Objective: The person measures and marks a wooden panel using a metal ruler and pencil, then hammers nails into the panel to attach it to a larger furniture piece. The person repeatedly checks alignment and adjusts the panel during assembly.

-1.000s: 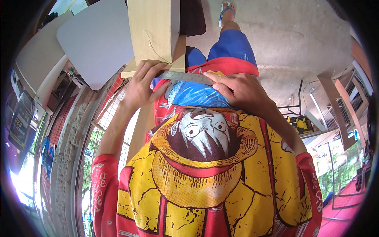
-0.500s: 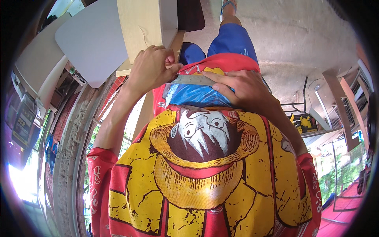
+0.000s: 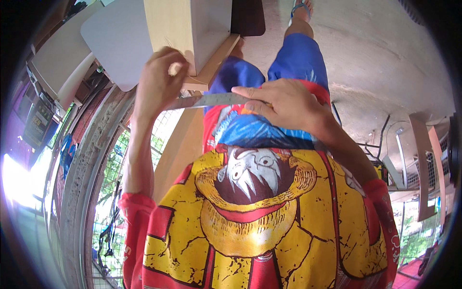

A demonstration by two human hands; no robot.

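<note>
A metal ruler [image 3: 219, 99] with fine markings lies crosswise in front of my body, above the shirt's hem. My right hand [image 3: 288, 103] is closed on its right part, the thumb below and the forefinger stretched along it. The ruler's left end reaches towards the wrist of my left hand [image 3: 161, 82]. That hand is raised beside the lower corner of a pale wooden panel [image 3: 171, 24], its fingers curled in towards the thumb. Whatever may be between those fingertips is too blurred to make out.
The panel belongs to a box-like piece of furniture with a wooden ledge [image 3: 219, 62] along its edge. A grey rounded board [image 3: 115, 45] stands to its left. Wire mesh [image 3: 103, 192] and a concrete post [image 3: 89, 159] run down the left side. Concrete floor [image 3: 365, 53] spreads ahead.
My left hand has moved left and away from the ruler, up to the panel's corner. The ruler now shows more of its length, and my right hand still holds it.
</note>
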